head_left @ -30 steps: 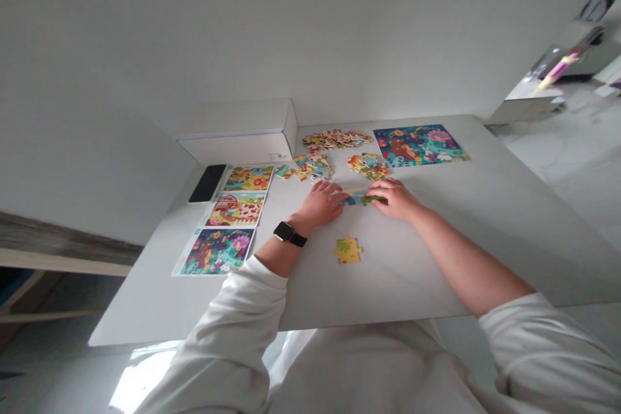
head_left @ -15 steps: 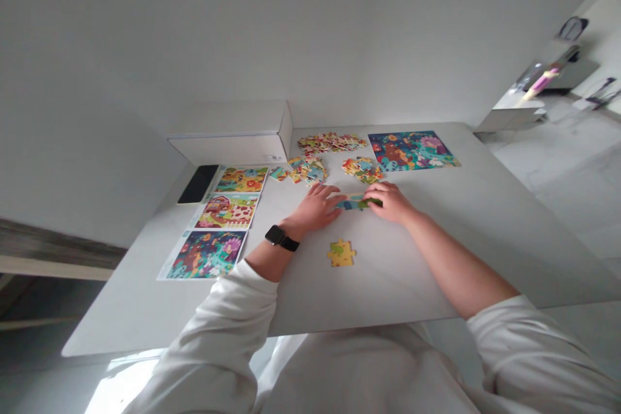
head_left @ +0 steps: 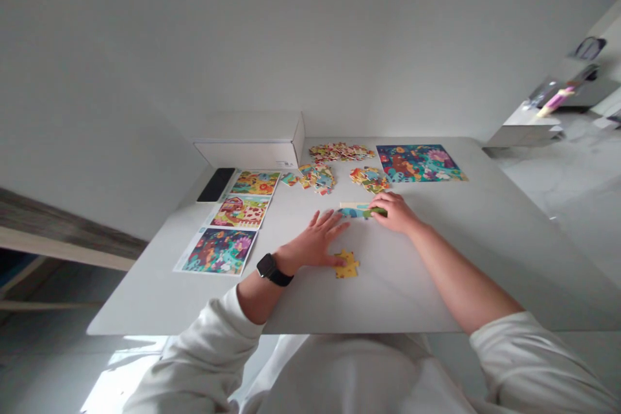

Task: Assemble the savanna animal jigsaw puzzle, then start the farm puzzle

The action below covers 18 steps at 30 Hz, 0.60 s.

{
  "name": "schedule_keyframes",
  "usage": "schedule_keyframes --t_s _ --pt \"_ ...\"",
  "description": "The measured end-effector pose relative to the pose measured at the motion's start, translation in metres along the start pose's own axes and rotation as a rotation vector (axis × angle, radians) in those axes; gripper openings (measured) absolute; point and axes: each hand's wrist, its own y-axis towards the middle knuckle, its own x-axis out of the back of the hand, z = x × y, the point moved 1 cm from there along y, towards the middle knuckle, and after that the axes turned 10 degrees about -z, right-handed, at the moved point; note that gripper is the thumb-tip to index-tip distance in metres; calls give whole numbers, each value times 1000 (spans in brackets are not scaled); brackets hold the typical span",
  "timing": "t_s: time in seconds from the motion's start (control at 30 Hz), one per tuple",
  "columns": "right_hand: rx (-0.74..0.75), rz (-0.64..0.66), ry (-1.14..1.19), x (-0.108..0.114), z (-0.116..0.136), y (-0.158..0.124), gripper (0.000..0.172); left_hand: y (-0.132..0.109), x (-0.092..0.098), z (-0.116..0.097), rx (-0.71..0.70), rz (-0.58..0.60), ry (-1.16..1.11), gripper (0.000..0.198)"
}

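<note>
Left hand (head_left: 317,242) has slid back off the joined strip (head_left: 358,210) since a second ago and now lies flat, fingers fanned apart, thumb touching the knobby yellow cardboard piece (head_left: 347,264). Right hand (head_left: 395,212) has its fingers bunched together, clamped on the green end of that thin blue-green strip, mid-table. Head cam only: smooth matte white table (head_left: 436,272), loose piece heaps (head_left: 319,178), a finished square puzzle (head_left: 420,163), glossy picture sheets (head_left: 240,210), and a white box (head_left: 252,142) against a plain white wall (head_left: 291,45).

Soft even daylight (edges stretched)
</note>
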Motion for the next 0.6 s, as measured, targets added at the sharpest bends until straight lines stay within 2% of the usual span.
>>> schedule_keyframes --t_s 0.4,0.5,0.6 --pt "47 50 73 4 0 0 15 -12 -1 -17 53 56 35 119" --pt "48 43 87 4 0 0 13 -11 2 -16 63 16 13 119" --pt "43 -12 116 7 0 2 12 -7 9 -4 120 -100 -18 101"
